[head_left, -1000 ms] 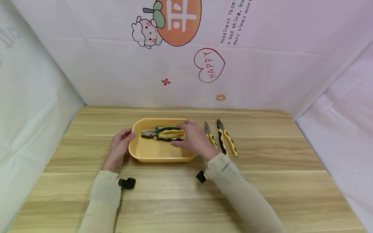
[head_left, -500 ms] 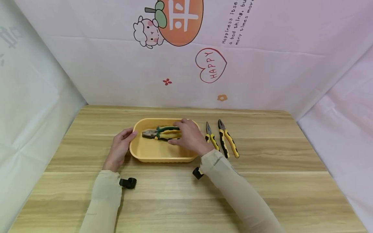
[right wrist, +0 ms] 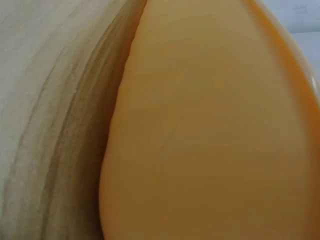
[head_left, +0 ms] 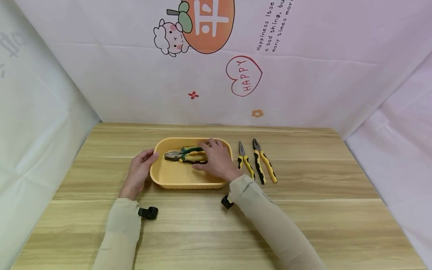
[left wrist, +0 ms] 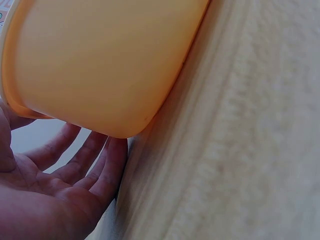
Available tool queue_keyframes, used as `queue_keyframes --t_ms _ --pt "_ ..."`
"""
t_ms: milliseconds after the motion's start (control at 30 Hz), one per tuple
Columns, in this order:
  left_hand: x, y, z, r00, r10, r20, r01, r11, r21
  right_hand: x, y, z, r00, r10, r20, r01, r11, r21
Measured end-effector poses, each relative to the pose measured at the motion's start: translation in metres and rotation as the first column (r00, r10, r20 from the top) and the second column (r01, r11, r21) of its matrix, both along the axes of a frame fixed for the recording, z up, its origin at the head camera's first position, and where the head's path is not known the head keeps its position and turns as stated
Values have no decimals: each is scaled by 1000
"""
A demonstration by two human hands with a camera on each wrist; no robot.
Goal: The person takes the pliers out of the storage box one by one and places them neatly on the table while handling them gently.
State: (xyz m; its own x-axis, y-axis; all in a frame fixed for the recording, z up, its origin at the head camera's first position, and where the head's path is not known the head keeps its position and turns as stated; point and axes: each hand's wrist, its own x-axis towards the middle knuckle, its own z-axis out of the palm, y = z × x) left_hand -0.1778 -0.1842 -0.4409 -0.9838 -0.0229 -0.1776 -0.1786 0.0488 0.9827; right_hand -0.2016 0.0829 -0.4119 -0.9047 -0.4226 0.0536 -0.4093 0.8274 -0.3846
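Observation:
A yellow plastic basin (head_left: 182, 185) stands on the table with pliers (head_left: 173, 155) lying inside, their jaws toward the left. Green, yellow and black handle parts show, but I cannot tell exactly how many pairs overlap. My left hand (head_left: 137, 170) holds the basin's left end, thumb over the rim and fingers against the outer wall, as the left wrist view also shows. Reaching in over the right end, my right hand (head_left: 217, 159) has thumb and fingers spread on either side of the plier handles and hides their ends. The right wrist view shows only basin wall and table.
Long-nose pliers (head_left: 241, 150) with yellow-black handles lie just right of the basin. Beside them are larger combination pliers (head_left: 259, 153), also yellow and black. The wooden table (head_left: 189, 232) ends at a printed white cloth (head_left: 135, 86) behind.
My right hand has shifted left over the plier handles, covering more of them and uncovering more of the long-nose pliers outside. The left hand stays at the basin's end.

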Motion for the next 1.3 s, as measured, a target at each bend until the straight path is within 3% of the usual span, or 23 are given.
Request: queue_keyframes --t_ms 433,1300 --pt "0 0 -1 1000 -1 -4 1 1000 4 0 -2 -6 1000 -2 10 1 999 53" --pt "0 0 -3 1000 -2 -17 2 1000 11 -3 -3 -8 999 20 31 -22 998 53"
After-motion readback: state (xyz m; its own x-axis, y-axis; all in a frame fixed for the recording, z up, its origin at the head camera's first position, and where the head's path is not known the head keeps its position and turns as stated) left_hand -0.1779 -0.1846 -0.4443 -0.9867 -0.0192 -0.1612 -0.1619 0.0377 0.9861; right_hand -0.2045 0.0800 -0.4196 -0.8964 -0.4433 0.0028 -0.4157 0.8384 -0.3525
